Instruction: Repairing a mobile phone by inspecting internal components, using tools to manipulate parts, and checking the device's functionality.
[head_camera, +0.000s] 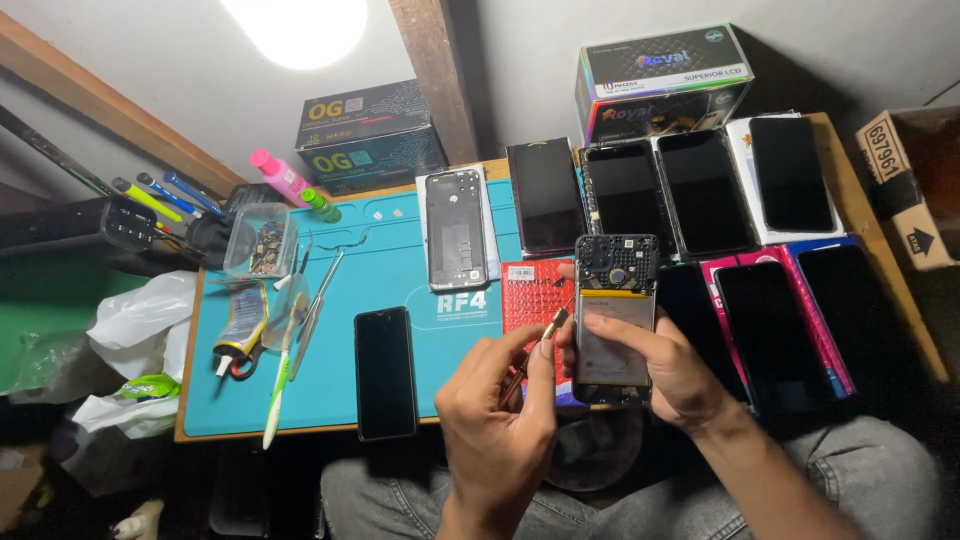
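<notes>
My right hand (668, 372) holds an opened phone (613, 300) upright over my lap, its back cover off so the circuit board and battery show. My left hand (497, 418) pinches a thin tool with a brass-coloured tip (548, 328). The tip rests at the left edge of the phone, near the top of the battery. Just behind the phone, a red patterned box (532, 292) lies on the blue work mat (395, 268).
On the mat lie a black phone (385, 372), a phone back frame (456, 228), tweezers (316, 308), a toothbrush (277, 392), a glue tube (241, 322) and a clear parts tub (262, 240). Several dark screens (705, 190) cover the right side. Boxes (368, 132) stand behind.
</notes>
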